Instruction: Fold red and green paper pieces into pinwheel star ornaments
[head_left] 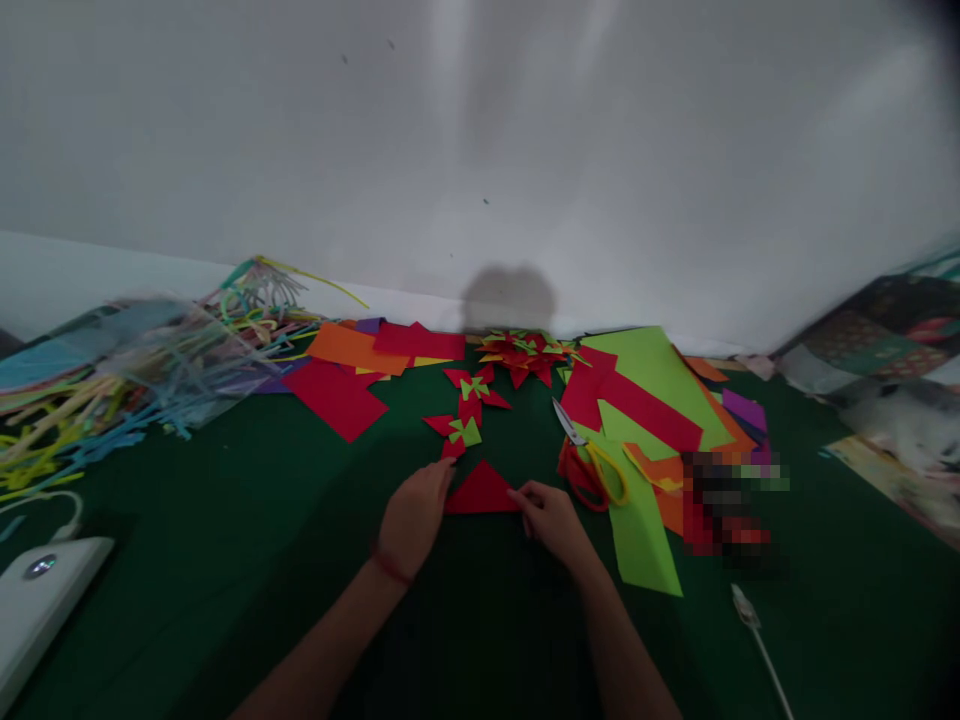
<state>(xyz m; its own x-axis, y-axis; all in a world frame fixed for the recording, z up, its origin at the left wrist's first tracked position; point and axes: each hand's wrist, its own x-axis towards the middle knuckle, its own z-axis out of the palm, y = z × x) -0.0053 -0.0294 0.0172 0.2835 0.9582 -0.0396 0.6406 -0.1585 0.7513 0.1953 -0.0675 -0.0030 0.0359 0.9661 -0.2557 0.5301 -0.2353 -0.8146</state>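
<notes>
A folded red paper triangle (482, 492) lies on the green tabletop, point away from me. At its left corner is my left hand (415, 515), fingers held together and closed against the paper edge; the fingertips are partly hidden. My right hand (551, 515) pinches the right corner between thumb and fingers. Just beyond the triangle are two small red folded paper pieces with green centres, a nearer flower (465, 432) and a farther flower (474, 388). Scissors (589, 465) with red and yellow handles rest to the right of my right hand.
Against the wall sits a pile of red, orange and green folded paper (525, 350). Green sheets (645, 370) and red strips spread at right, near a white cable (757, 630). Leftward are a red sheet (334, 398), colourful strips in a plastic bag (180, 350) and a white device (49, 600).
</notes>
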